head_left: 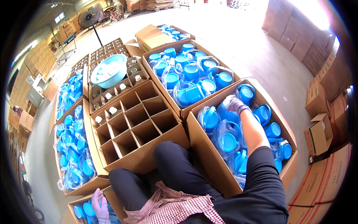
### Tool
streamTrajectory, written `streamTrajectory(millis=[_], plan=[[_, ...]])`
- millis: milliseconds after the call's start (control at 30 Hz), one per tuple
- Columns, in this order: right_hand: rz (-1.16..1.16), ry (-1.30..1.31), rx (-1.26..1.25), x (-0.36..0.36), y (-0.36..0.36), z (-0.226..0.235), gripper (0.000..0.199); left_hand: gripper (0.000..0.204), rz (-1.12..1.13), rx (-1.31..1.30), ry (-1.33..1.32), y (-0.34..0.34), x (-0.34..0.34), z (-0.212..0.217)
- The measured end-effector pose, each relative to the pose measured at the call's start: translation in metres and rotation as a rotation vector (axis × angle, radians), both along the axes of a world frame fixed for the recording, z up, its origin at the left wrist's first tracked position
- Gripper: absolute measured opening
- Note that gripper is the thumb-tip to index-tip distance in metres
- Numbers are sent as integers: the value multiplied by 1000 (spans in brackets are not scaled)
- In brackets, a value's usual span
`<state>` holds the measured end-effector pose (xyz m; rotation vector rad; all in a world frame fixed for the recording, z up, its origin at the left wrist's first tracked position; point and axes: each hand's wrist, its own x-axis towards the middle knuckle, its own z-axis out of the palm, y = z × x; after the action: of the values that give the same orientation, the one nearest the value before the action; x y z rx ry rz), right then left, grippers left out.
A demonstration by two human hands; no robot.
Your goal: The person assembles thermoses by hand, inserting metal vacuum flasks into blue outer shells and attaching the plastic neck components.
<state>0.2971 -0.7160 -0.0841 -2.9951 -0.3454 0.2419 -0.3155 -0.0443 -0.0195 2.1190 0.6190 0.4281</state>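
My right hand [235, 106], in a pale glove, reaches into the open carton [197, 128] at the right. Its fingers are bent over the top of a blue plastic mug [225, 112] in clear film; the fingertips are partly hidden. Around it lie more handled blue mugs [228, 142], several of them bagged. Low at the left, my left hand [100, 206], gloved in lavender, hovers by a carton of blue mugs [88, 209]. Its fingers are stretched out and hold nothing that I can see. Between the two hands stands a carton with cardboard dividers [136, 130].
White-capped bottles [113, 110] stand in the divided carton's far-left cells. A light-blue basin [121, 76] of small white pieces rests on another divided carton. More mug cartons [186, 108] flank these. A fan [88, 18] stands behind; stacked boxes [317, 171] line the right.
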Motion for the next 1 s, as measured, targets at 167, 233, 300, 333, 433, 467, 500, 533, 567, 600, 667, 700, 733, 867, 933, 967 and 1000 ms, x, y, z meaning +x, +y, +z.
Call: streamTrajectory(millis=[167, 233, 300, 333, 433, 467, 500, 533, 567, 600, 667, 700, 733, 867, 933, 967, 1000], plan=[[-232, -163, 38, -11, 31, 125, 44, 49, 59, 46, -19, -3, -12, 31], [-201, -305, 161, -16, 33, 167, 42, 48, 43, 41, -40, -3, -9, 36], [-103, -364, 232, -48, 82, 238, 45, 48, 46, 54, -66, -1, -18, 34], [-2, -387, 245, -69, 98, 277, 56, 48, 14, 60, -64, -4, -14, 37], [297, -561, 257, -121, 117, 361, 37, 46, -73, 78, -113, -29, 24, 65], [376, -580, 249, -146, 134, 394, 27, 46, -107, 74, -140, -38, 31, 75], [530, -574, 181, -161, 142, 423, 25, 46, -171, 136, -161, -43, 39, 81], [683, -563, 108, -172, 151, 446, 24, 45, -233, 199, -173, -49, 42, 88], [832, -610, 137, -187, 164, 467, 19, 45, -263, 229, -190, -58, 43, 98], [978, -651, 166, -203, 174, 484, 13, 44, -297, 259, -201, -68, 43, 108], [1121, -784, 75, -257, 181, 532, 13, 45, -445, 233, -314, -86, 62, 115], [1177, -860, 72, -265, 195, 533, 17, 52, -465, 245, -277, -90, 56, 118], [1227, -939, 69, -274, 210, 533, 22, 59, -488, 255, -239, -93, 51, 121], [1495, -885, 157, -334, 280, 507, 17, 104, -533, 157, -585, -109, 45, 136], [1603, -779, 133, -358, 299, 476, 18, 125, -592, -25, -772, -111, 53, 141], [1673, -741, 119, -376, 307, 463, 19, 129, -646, -133, -873, -122, 64, 141], [1762, -733, 90, -395, 314, 455, 21, 135, -708, -251, -974, -130, 76, 141]])
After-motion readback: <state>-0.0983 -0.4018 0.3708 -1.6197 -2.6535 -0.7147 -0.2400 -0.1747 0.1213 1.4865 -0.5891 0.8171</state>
